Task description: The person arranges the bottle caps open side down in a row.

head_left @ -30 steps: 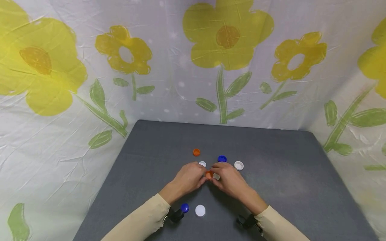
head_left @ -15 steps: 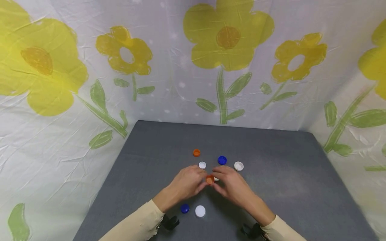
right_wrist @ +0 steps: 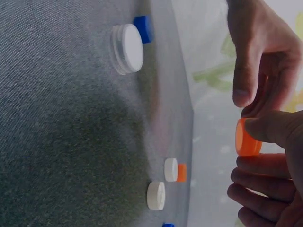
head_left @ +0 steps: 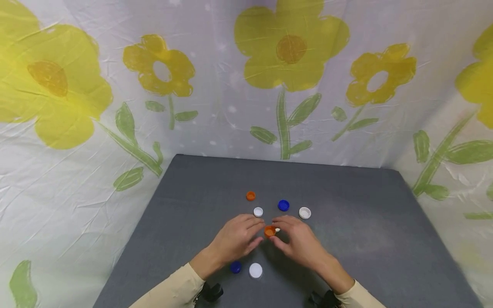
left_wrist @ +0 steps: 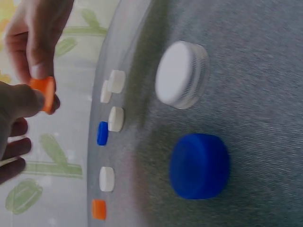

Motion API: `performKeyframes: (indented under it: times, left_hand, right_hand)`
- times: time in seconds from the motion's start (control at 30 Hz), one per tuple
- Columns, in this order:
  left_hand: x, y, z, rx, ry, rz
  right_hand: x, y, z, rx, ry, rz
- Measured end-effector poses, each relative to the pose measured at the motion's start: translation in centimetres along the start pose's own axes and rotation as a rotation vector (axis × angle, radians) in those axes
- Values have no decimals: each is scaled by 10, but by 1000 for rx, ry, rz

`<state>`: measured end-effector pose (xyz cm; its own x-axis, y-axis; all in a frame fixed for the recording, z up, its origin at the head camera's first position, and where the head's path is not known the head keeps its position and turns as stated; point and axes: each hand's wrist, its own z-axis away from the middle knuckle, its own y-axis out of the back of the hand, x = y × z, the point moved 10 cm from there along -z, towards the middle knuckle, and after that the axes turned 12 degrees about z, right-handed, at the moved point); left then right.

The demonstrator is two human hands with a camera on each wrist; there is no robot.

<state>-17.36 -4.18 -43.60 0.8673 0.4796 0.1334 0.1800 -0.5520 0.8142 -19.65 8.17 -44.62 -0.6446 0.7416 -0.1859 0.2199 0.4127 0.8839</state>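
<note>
An orange bottle cap (head_left: 270,231) is pinched between the thumb and fingers of my right hand (head_left: 302,244), held above the dark table. Its hollow side faces up in the head view. The right wrist view shows my right thumb pressed on the cap's (right_wrist: 248,137) edge, with the other fingers stretched below it. My left hand (head_left: 236,239) is just left of the cap, fingers loosely bent and thumb spread, a small gap showing between its thumb tip and the cap. Partly hidden behind the right fingers, an off-white cap (head_left: 277,230) lies on the table.
On the grey table (head_left: 346,192), beyond the hands, lie an orange cap (head_left: 250,196), a small white cap (head_left: 258,211), a blue cap (head_left: 283,205) and a larger white cap (head_left: 305,213). Nearer are a blue cap (head_left: 236,267) and a white lid (head_left: 256,270). Flowered cloth surrounds the table.
Both hands have drawn back slightly toward the body with the orange cap. My left fingers have come away from the cap, which has shifted a little right with my right hand.
</note>
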Motion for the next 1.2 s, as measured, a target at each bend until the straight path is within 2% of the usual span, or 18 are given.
performKeyframes:
  times: [0.13, 0.27, 0.43, 0.57, 0.67, 0.77, 0.97, 1.1, 1.2]
  left_hand:
    - [10, 5, 3, 84, -105, -30]
    - [14, 6, 4, 129, -160, -47]
    - [14, 6, 5, 137, -168, -44]
    - [11, 6, 5, 132, -131, -9]
    - [3, 7, 5, 130, -52, 64]
    - [-8, 7, 5, 130, 56, 167]
    - [-31, 1, 9, 129, 308, 488]
    - [-45, -10, 14, 86, 503, 714]
    - [-53, -17, 19, 49, 643, 828]
  right_hand:
    - [1, 1, 0, -19, -24, -61]
    - [0, 0, -1, -46, -39, -112]
    - [1, -4, -1, -81, -60, -171]
    - [4, -7, -1, -101, -86, -203]
    - [4, -3, 0, -70, -79, -194]
    - [2, 5, 0, 7, -27, -140]
    - [-6, 17, 3, 151, 109, -24]
    - [-12, 20, 6, 204, 173, 1]
    - [-17, 22, 7, 233, 215, 6]
